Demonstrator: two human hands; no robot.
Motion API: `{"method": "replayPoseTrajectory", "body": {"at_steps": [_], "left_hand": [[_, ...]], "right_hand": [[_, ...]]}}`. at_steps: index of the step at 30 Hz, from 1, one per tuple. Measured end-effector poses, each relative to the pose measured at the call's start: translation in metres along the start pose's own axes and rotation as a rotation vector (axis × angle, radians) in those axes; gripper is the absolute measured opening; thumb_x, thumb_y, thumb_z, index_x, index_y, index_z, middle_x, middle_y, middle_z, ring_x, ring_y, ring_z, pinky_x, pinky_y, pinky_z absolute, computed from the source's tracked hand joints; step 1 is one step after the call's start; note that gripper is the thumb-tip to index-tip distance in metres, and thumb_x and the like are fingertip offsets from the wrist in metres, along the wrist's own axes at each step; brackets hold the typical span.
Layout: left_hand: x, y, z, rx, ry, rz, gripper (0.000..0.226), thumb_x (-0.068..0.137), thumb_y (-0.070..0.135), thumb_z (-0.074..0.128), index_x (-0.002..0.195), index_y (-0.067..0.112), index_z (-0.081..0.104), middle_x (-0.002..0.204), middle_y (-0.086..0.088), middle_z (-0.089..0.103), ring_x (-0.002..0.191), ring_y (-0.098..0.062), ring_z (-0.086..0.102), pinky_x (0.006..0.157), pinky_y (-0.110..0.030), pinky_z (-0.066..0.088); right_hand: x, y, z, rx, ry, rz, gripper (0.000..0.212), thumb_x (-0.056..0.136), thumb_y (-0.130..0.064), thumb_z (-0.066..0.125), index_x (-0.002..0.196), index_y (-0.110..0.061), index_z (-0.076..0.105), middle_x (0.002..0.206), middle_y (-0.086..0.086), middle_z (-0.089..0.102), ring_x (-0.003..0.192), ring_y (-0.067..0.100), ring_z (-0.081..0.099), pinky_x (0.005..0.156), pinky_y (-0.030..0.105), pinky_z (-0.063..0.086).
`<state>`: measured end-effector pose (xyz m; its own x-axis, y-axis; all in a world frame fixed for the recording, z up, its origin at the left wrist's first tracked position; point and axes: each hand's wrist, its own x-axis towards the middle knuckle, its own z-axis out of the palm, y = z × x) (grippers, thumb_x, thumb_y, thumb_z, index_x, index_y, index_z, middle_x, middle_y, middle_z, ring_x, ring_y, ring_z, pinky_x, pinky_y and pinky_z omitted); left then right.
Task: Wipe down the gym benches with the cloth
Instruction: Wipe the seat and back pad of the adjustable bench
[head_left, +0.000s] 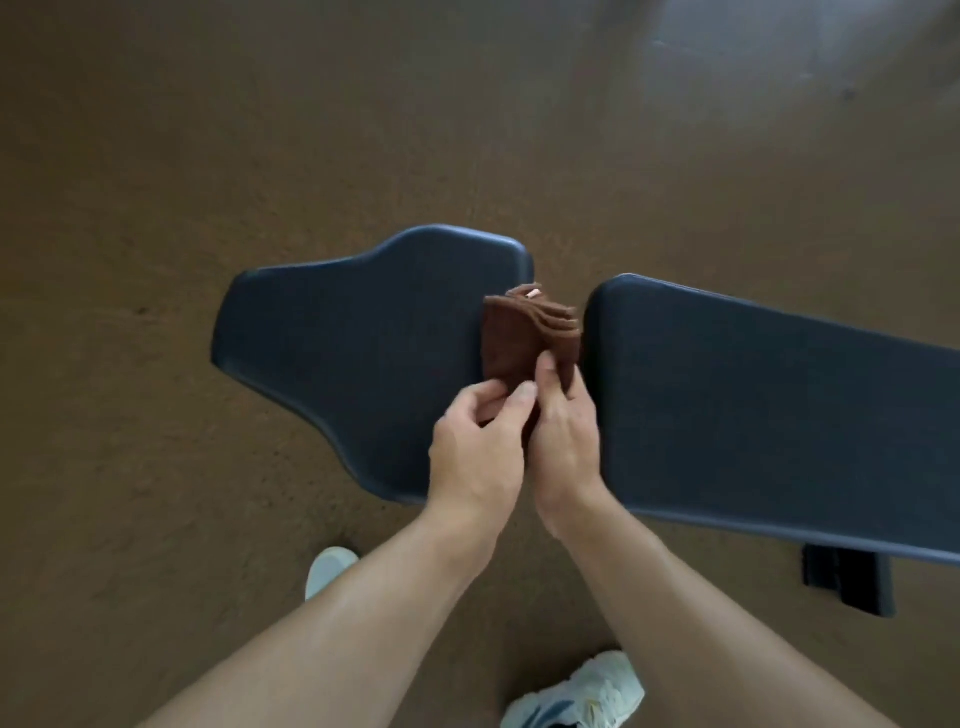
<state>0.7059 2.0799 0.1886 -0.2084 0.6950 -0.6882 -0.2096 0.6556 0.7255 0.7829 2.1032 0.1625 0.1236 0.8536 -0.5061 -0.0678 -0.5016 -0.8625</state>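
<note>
Brown floor, bench (727, 415) lengthwise left-right, cloth (524, 338) upright

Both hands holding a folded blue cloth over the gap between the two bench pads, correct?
Not quite: the cloth is brown, not blue. The head view shows the left hand and right hand holding it folded over the gap between the two dark bench pads.

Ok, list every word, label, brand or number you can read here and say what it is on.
None can be read.
Cloth: a small pale tag at its top edge, too small and blurred to show any text.
Seat pad and back pad: plain dark upholstery, no visible print.
Shoes: pale, no legible logo.
Floor: no markings.
</note>
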Motion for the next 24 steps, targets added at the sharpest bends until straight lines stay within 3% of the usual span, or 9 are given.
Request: {"method": "replayPoseTrajectory", "body": {"at_steps": [3, 5, 7, 10, 14, 18, 21, 23, 24], "left_hand": [[-0.012, 0.005, -0.044, 0.083, 0.09, 0.115, 0.011, 0.099, 0.029, 0.063, 0.108, 0.03, 0.071, 0.091, 0.01, 0.077, 0.087, -0.008, 0.074, 0.073, -0.028, 0.063], [-0.021, 0.002, -0.072, 0.096, 0.077, 0.162, 0.013, 0.101, 0.019, 0.059, 0.1, 0.026, 0.07, 0.086, 0.007, 0.076, 0.083, -0.01, 0.074, 0.07, -0.029, 0.063], [-0.024, -0.007, -0.1, 0.113, 0.183, 0.187, 0.019, 0.099, 0.013, 0.057, 0.091, 0.025, 0.069, 0.082, 0.005, 0.075, 0.079, -0.013, 0.073, 0.07, -0.036, 0.062], [-0.011, -0.019, -0.14, 0.241, 0.417, 0.206, 0.011, 0.098, 0.019, 0.06, 0.094, 0.028, 0.064, 0.087, 0.008, 0.07, 0.085, -0.009, 0.068, 0.081, -0.04, 0.059], [0.032, -0.007, -0.181, 0.312, 0.534, 0.241, 0.023, 0.097, 0.025, 0.062, 0.12, 0.028, 0.056, 0.12, 0.007, 0.061, 0.116, -0.011, 0.058, 0.098, -0.032, 0.048], [0.075, 0.019, -0.203, 0.228, 0.605, 0.164, 0.034, 0.101, 0.032, 0.056, 0.134, 0.022, 0.054, 0.136, 0.002, 0.059, 0.126, -0.015, 0.055, 0.1, -0.029, 0.042], [0.098, 0.041, -0.204, 0.209, 0.605, 0.164, 0.039, 0.103, 0.038, 0.049, 0.139, 0.023, 0.051, 0.141, 0.002, 0.055, 0.129, -0.016, 0.053, 0.103, -0.033, 0.044], [0.111, 0.055, -0.198, 0.243, 0.57, 0.165, 0.042, 0.104, 0.041, 0.045, 0.142, 0.023, 0.047, 0.144, 0.001, 0.052, 0.131, -0.018, 0.051, 0.107, -0.038, 0.045], [0.115, 0.06, -0.195, 0.28, 0.543, 0.165, 0.045, 0.105, 0.042, 0.043, 0.145, 0.023, 0.045, 0.147, -0.001, 0.05, 0.134, -0.02, 0.048, 0.111, -0.042, 0.043]], "right_hand": [[-0.016, 0.024, 0.028, -0.255, -0.075, -0.105, 0.038, 0.107, -0.046, 0.044, 0.142, -0.045, 0.057, 0.15, -0.024, 0.053, 0.153, 0.009, 0.034, 0.127, 0.05, 0.026], [-0.032, 0.033, 0.038, -0.459, -0.168, -0.197, 0.047, 0.106, -0.04, 0.041, 0.152, -0.04, 0.049, 0.154, -0.037, 0.041, 0.156, -0.007, 0.012, 0.131, 0.044, 0.008], [-0.051, 0.034, 0.05, -0.75, -0.324, -0.314, 0.049, 0.105, -0.041, 0.038, 0.153, -0.04, 0.048, 0.162, -0.027, 0.037, 0.156, -0.009, 0.005, 0.132, 0.041, 0.004], [-0.048, 0.039, 0.069, -1.28, -0.399, -0.46, 0.055, 0.102, -0.06, 0.026, 0.157, -0.055, 0.029, 0.173, -0.019, 0.009, 0.161, 0.011, -0.007, 0.13, 0.04, -0.003], [-0.008, 0.03, 0.117, -1.407, -0.394, -0.564, 0.065, 0.1, -0.066, 0.03, 0.162, -0.052, 0.012, 0.176, -0.007, -0.002, 0.161, 0.03, -0.016, 0.128, 0.057, -0.006], [0.036, 0.013, 0.175, -1.427, -0.343, -0.576, 0.067, 0.099, -0.069, 0.031, 0.162, -0.048, 0.019, 0.175, -0.005, 0.011, 0.162, 0.031, -0.005, 0.128, 0.057, -0.005], [0.071, -0.01, 0.212, -1.45, -0.385, -0.556, 0.061, 0.097, -0.073, 0.032, 0.149, -0.044, 0.045, 0.155, -0.005, 0.05, 0.151, 0.027, 0.035, 0.125, 0.052, 0.016], [0.091, -0.031, 0.222, -1.502, -0.479, -0.58, 0.049, 0.095, -0.074, 0.036, 0.121, -0.041, 0.062, 0.121, -0.008, 0.068, 0.119, 0.022, 0.061, 0.099, 0.045, 0.039], [0.099, -0.041, 0.22, -1.536, -0.541, -0.589, 0.044, 0.096, -0.074, 0.037, 0.11, -0.041, 0.062, 0.11, -0.01, 0.068, 0.108, 0.02, 0.064, 0.086, 0.042, 0.041]]}}
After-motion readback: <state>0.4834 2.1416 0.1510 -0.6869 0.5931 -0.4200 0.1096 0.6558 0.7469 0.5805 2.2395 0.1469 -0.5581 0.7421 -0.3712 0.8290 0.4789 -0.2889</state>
